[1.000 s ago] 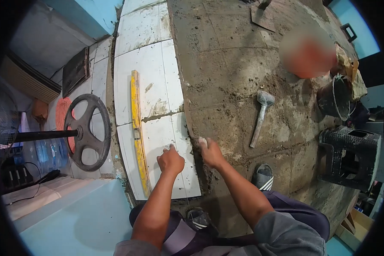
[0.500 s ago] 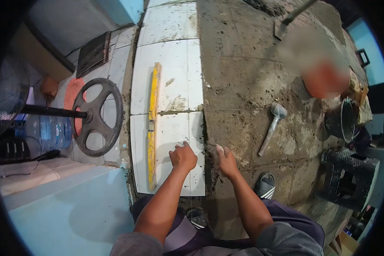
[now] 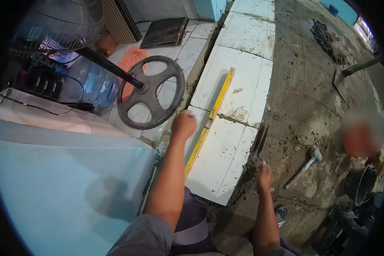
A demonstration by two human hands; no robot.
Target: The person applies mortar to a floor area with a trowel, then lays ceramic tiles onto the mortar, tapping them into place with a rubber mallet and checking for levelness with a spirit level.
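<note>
My left hand (image 3: 184, 124) is closed in a fist at the left edge of the white tiles, close to the fan's base. Whatever it may hold is hidden. My right hand (image 3: 264, 176) grips a trowel (image 3: 263, 141), its dark narrow blade pointing away from me along the right edge of the tile row. Between my hands lie the white floor tiles (image 3: 219, 160), smudged with mortar. A yellow spirit level (image 3: 217, 104) rests lengthwise on them. To the right, a mallet (image 3: 305, 167) with a pale, mortar-covered head lies on the rough floor.
A standing fan's round base (image 3: 175, 96) is at the left, near a water jug (image 3: 100, 85) and a light-blue block (image 3: 72, 183). At the right are a long-handled tool (image 3: 358, 66), a mortar heap (image 3: 327, 40), a blurred orange shape (image 3: 360, 138) and a dark bucket (image 3: 358, 185).
The view has swung left and tilted. My left hand has moved off the tile face to its left edge. My right hand has drawn apart from it, and the trowel blade now shows clearly.
</note>
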